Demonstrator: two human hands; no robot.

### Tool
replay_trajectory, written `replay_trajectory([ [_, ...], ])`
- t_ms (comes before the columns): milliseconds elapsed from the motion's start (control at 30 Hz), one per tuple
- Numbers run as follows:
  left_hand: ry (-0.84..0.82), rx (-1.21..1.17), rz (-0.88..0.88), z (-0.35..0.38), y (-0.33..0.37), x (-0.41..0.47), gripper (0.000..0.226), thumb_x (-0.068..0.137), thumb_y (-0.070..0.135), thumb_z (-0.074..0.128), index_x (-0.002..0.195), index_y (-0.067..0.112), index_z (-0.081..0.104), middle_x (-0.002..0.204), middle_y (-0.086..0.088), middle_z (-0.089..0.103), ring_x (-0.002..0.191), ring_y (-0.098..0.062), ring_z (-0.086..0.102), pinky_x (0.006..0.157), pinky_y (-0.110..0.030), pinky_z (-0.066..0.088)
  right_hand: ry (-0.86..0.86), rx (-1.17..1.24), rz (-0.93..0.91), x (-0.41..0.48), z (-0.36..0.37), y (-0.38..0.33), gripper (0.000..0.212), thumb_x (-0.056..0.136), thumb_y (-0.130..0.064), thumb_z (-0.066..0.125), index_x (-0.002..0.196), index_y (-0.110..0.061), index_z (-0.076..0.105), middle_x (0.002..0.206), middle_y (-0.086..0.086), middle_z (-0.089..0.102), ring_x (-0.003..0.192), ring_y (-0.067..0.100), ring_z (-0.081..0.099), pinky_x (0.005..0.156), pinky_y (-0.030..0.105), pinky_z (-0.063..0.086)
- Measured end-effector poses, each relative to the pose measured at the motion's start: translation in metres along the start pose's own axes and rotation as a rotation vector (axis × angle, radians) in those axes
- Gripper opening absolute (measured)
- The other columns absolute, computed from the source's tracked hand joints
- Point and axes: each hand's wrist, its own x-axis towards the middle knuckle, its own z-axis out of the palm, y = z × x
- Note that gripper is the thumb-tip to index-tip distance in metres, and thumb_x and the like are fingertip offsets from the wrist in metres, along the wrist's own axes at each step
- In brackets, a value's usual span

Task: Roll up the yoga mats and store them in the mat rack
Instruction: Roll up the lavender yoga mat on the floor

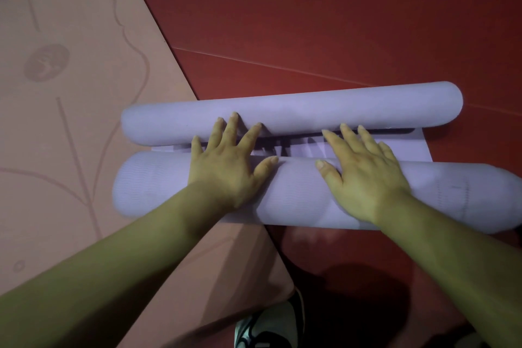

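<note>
A lavender yoga mat [296, 192] lies across the red floor, curled into two rolls with a short flat strip between them. The thick near roll runs from left to right under both hands. The thinner far roll [310, 109] lies just beyond it. My left hand [226, 167] presses flat on the near roll, its spread fingertips reaching the far roll. My right hand [364, 175] presses flat on the near roll too, fingers straight and pointing at the gap. No mat rack is in view.
A pink yoga mat [70, 121] with a line drawing lies unrolled at the left, its corner passing under the lavender roll's left end. The red floor [339, 22] stretches behind and to the right. A shoe [268, 328] shows at the bottom edge.
</note>
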Motion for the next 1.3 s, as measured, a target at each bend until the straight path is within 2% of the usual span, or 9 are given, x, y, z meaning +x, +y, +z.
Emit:
replay_trajectory([
  [167, 0.060, 0.052, 0.035, 0.002, -0.003, -0.011, 0.085, 0.087, 0.082, 0.005, 0.160, 0.040, 0.018, 0.171, -0.003, 0.008, 0.157, -0.030, 0.007, 0.119, -0.063, 0.016, -0.004, 0.014, 0.010, 0.009, -0.006, 0.001, 0.074, 0.093, -0.067, 0.016, 0.160, -0.040, 0.001, 0.170, -0.005, -0.007, 0.157, 0.020, -0.007, 0.126, 0.048, 0.005],
  [433, -0.082, 0.016, 0.006, -0.007, -0.005, 0.013, 0.088, 0.083, 0.089, 0.008, 0.159, 0.046, 0.002, 0.171, -0.002, -0.006, 0.157, -0.027, -0.006, 0.123, -0.061, 0.007, 0.029, 0.033, 0.009, 0.015, -0.012, 0.001, 0.072, 0.094, -0.066, 0.018, 0.160, -0.040, 0.007, 0.170, -0.008, -0.005, 0.157, 0.018, -0.004, 0.126, 0.049, 0.004],
  [633, -0.111, -0.003, -0.011, -0.012, -0.006, 0.028, 0.092, 0.080, 0.092, 0.010, 0.159, 0.046, 0.001, 0.171, -0.005, -0.008, 0.157, -0.028, -0.007, 0.123, -0.060, 0.007, 0.051, -0.020, -0.012, 0.002, -0.004, -0.001, 0.077, 0.087, -0.067, 0.000, 0.160, -0.042, 0.004, 0.170, -0.008, 0.000, 0.157, 0.017, -0.001, 0.125, 0.049, 0.007],
  [767, -0.082, 0.000, -0.010, -0.012, -0.006, 0.031, 0.096, 0.075, 0.093, 0.003, 0.159, 0.047, 0.001, 0.171, -0.007, -0.005, 0.157, -0.031, -0.005, 0.123, -0.059, 0.009, 0.053, -0.009, -0.002, 0.008, -0.007, -0.001, 0.072, 0.093, -0.066, 0.009, 0.160, -0.041, 0.003, 0.170, -0.009, -0.001, 0.157, 0.019, -0.001, 0.125, 0.050, 0.008],
  [1100, -0.023, 0.028, 0.041, -0.014, -0.008, 0.027, 0.091, 0.079, 0.087, 0.003, 0.159, 0.045, 0.006, 0.171, -0.008, 0.001, 0.156, -0.033, 0.001, 0.122, -0.059, 0.011, 0.065, 0.025, -0.010, 0.020, -0.010, 0.002, 0.073, 0.095, -0.068, 0.015, 0.160, -0.039, 0.000, 0.170, -0.007, -0.005, 0.157, 0.020, -0.005, 0.125, 0.051, 0.009],
  [1300, 0.090, 0.127, 0.187, -0.007, -0.013, 0.006, 0.089, 0.089, 0.084, 0.008, 0.160, 0.033, 0.025, 0.169, -0.007, 0.019, 0.153, -0.036, 0.021, 0.117, -0.060, 0.024, 0.035, 0.062, -0.002, 0.039, -0.021, 0.004, 0.074, 0.097, -0.070, 0.021, 0.161, -0.038, 0.002, 0.170, -0.003, -0.010, 0.157, 0.020, -0.005, 0.125, 0.051, 0.008],
])
